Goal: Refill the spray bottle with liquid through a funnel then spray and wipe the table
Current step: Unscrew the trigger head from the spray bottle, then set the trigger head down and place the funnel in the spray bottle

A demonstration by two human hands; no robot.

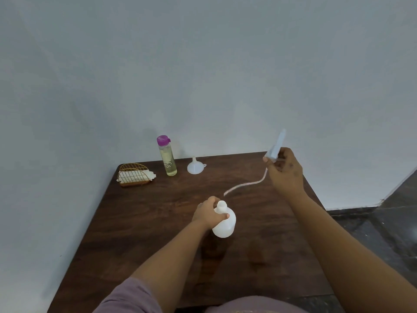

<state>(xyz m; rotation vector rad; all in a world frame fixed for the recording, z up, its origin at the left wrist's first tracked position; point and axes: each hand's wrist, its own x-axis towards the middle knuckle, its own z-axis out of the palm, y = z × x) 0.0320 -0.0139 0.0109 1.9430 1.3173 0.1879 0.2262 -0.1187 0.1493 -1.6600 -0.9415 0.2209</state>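
Head cam: white bottle (pixel 223 224) is gripped by left hand (pixel 208 213), sprayer head (pixel 275 147) pinched aloft by right hand (pixel 286 171).

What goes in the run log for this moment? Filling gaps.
stage: sprayer off | left hand: grips bottle | right hand: holds spray head | funnel: unused

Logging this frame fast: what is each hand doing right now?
Left hand: grips the white bottle at its shoulder.
Right hand: holds the removed spray head, tube dangling.
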